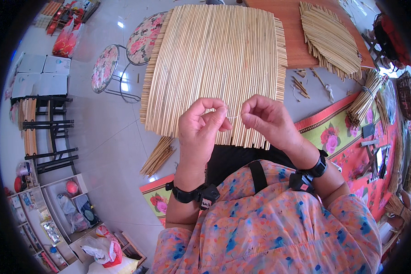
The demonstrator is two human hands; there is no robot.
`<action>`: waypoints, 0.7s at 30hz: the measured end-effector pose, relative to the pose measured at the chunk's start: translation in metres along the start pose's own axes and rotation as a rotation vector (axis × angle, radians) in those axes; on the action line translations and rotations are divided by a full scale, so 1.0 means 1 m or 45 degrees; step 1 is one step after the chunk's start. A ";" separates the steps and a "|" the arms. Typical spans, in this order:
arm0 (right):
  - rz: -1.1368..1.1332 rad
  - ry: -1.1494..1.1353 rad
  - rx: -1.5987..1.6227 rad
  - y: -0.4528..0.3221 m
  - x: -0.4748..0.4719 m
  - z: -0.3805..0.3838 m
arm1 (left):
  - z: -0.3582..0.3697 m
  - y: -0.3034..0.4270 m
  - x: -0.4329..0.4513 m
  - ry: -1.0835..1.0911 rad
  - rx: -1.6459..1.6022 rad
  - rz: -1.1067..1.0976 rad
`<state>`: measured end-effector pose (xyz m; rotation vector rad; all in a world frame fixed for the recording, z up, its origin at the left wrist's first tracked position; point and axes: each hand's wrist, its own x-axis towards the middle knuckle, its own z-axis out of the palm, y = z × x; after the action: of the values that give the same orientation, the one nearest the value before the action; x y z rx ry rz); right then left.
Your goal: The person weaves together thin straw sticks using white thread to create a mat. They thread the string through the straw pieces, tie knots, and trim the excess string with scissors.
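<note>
Both hands are raised over a large panel of straw-coloured plant stalks [212, 65], laid side by side and pointing away from me. Thumb and forefinger of my left hand [203, 120] pinch a thin white thread [233, 117]. A short stretch of it runs across to my right hand [269, 120], whose fingertips are also closed on it. Whether a needle is on the thread is too small to tell. The near ends of the stalks are uneven and reach over my lap. Beneath the panel, other stalk ends stick out crosswise at both sides.
A second stalk panel [330, 37] lies on the reddish-brown wooden table [274, 34]. Two round flowered stools [104, 68] stand left. Loose stalks [157, 156] and a tied stalk bundle [366, 97] lie low on either side. Shelving [48, 205] lines the left; floral cloth [315, 133] lies right.
</note>
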<state>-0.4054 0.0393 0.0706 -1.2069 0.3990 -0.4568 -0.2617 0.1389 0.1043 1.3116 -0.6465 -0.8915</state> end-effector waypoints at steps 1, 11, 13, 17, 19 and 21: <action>-0.037 0.043 0.073 0.002 0.002 -0.001 | -0.002 0.001 -0.001 -0.081 0.035 -0.016; 0.013 0.097 0.214 -0.012 0.004 0.004 | 0.004 0.002 -0.002 -0.268 0.155 -0.142; 0.000 0.086 0.147 -0.010 0.004 0.002 | 0.004 0.001 -0.001 -0.279 0.163 -0.162; -0.047 0.076 0.003 -0.007 0.005 -0.005 | 0.004 0.004 0.000 -0.304 0.349 -0.217; -0.052 0.105 -0.091 -0.009 0.005 -0.007 | 0.003 0.004 0.000 -0.206 0.297 -0.140; -0.056 0.134 -0.186 -0.010 0.005 -0.007 | 0.003 0.003 0.001 -0.109 0.242 -0.061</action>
<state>-0.4059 0.0277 0.0774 -1.3387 0.5036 -0.5381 -0.2634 0.1368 0.1082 1.4697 -0.7848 -0.9472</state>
